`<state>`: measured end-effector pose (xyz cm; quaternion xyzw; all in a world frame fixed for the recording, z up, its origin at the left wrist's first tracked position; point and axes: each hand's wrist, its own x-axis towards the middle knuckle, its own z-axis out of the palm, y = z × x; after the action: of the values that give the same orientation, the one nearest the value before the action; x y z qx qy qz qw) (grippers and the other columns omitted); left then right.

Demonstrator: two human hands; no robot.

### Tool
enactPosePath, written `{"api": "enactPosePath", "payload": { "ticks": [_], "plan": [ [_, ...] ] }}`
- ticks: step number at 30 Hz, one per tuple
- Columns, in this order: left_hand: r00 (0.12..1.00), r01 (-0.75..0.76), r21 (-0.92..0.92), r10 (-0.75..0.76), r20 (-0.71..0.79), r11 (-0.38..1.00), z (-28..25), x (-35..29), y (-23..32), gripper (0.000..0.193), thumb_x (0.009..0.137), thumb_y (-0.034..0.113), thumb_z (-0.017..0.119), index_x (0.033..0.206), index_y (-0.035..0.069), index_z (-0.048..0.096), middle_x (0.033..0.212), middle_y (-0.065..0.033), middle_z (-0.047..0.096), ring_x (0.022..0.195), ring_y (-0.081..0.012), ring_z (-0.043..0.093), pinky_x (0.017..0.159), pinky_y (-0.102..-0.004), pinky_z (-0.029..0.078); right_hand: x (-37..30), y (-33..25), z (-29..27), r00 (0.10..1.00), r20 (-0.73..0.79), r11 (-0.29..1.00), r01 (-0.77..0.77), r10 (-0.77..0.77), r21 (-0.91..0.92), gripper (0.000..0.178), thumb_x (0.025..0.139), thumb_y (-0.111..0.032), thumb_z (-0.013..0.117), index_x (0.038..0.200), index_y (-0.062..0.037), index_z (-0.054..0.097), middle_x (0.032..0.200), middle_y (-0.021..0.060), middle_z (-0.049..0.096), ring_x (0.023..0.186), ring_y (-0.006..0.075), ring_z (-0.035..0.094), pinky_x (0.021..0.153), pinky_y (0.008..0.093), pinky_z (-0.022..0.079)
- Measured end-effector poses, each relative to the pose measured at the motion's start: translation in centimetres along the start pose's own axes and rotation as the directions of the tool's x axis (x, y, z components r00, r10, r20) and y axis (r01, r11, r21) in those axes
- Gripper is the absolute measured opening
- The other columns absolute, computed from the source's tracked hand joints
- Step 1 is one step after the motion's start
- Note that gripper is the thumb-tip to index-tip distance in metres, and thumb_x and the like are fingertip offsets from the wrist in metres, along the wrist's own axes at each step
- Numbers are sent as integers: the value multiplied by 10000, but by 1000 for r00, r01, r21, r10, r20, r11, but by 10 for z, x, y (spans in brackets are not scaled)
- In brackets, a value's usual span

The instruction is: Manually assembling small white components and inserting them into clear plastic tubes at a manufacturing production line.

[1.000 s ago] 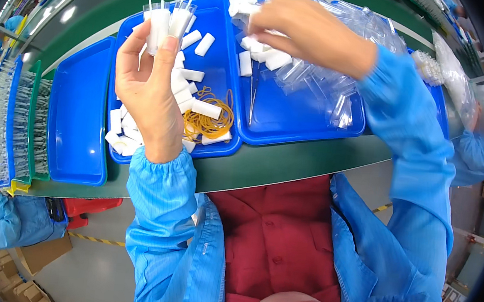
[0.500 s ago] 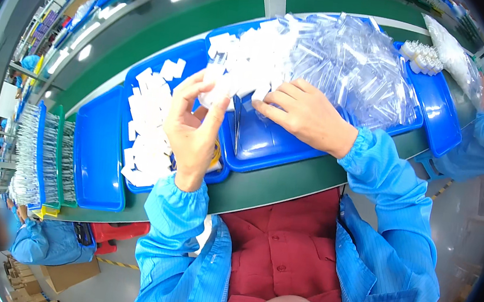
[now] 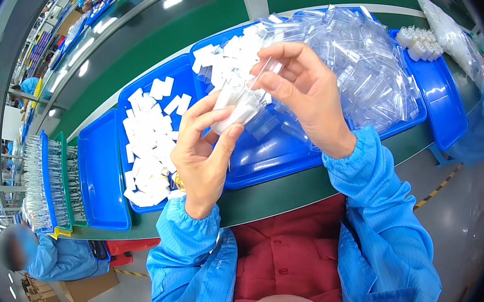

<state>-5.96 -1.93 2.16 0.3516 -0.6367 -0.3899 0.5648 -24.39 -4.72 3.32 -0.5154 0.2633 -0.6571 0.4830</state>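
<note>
My left hand (image 3: pixel 203 159) has its fingers closed around a small bundle of white and clear plastic pieces (image 3: pixel 237 112). Just to the right and above, my right hand (image 3: pixel 315 102) pinches a thin clear plastic sleeve (image 3: pixel 269 70) between thumb and fingers. The sleeve's lower end is close to the bundle; whether they touch, I cannot tell. Both hands are over a large blue tray (image 3: pixel 270 163). Behind them it bears a heap of clear plastic sleeves (image 3: pixel 360 69) and a pile of white pieces (image 3: pixel 237 53).
Left of my hands, another blue tray holds scattered white rectangular pieces (image 3: pixel 149 135). Farther left are a blue tray (image 3: pixel 107 166) and upright racks of thin parts (image 3: pixel 50 184). At right, white cylindrical parts (image 3: pixel 421 43) sit near a plastic bag (image 3: pixel 451 43). Co-workers in blue stand around.
My right hand has lifted from the tray and moved up, now pinching a clear sleeve. My left hand has shifted slightly right and lower with its bundle.
</note>
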Motion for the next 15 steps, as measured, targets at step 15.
{"api": "enactPosePath", "payload": {
  "ticks": [15],
  "plan": [
    [986,159,-138,-164,-23,978,-2,0,-10,283,861,-26,698,1133,-42,621,1313,-173,514,1191,-256,558,950,-371,551,-4,16,-9,996,66,979,71,-59,-192,312,853,-102,758,1096,-32,576,971,96,698,924,152,662,838,276,514]
  ]
}}
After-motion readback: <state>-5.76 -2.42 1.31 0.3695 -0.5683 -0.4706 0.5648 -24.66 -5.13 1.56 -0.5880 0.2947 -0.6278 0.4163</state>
